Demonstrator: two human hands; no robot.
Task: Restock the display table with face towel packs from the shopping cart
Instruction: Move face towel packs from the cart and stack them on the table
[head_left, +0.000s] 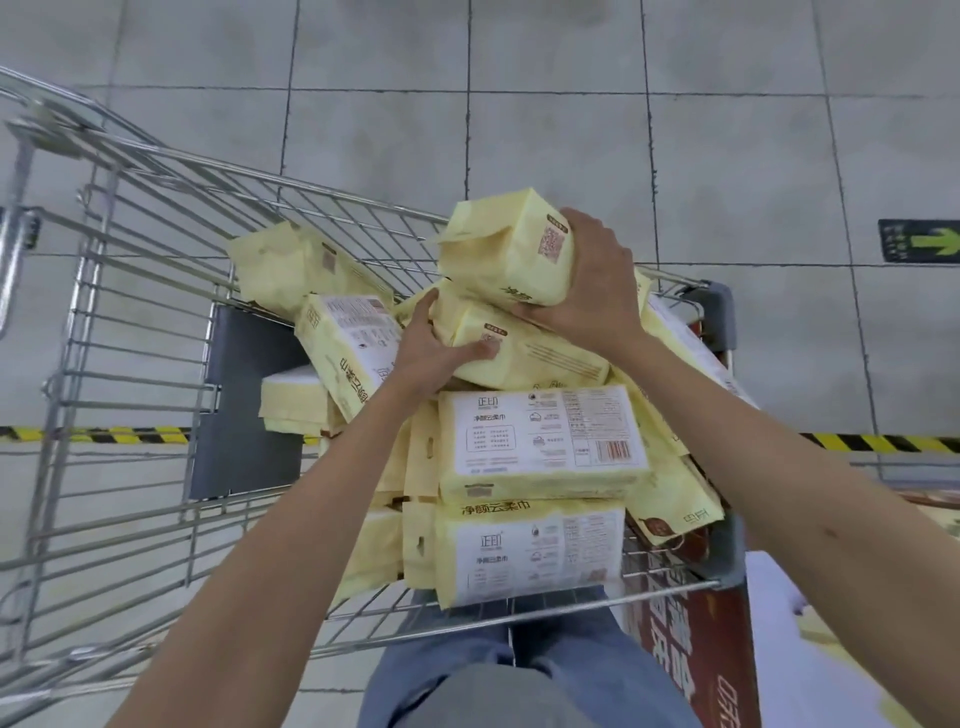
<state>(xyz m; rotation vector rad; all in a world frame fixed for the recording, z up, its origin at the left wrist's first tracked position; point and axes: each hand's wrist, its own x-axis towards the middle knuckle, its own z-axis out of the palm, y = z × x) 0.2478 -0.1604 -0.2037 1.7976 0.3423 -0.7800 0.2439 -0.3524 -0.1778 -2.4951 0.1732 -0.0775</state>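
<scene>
Head view: the right grip (592, 291) is curled round the end of a yellow face towel pack (498, 249), held topmost over the heap. Just below it, the left grip (441, 353) clutches a second pack (535, 356) lying on the pile. Under both grips, more packs (545, 447) crowd the wire shopping cart (156, 312).

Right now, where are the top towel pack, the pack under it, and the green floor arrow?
top face towel pack (506, 249), head view, on its yellow side face.
lower face towel pack (535, 349), head view, on its yellow top face.
green arrow floor sign (935, 242), head view, on the arrow itself.
</scene>
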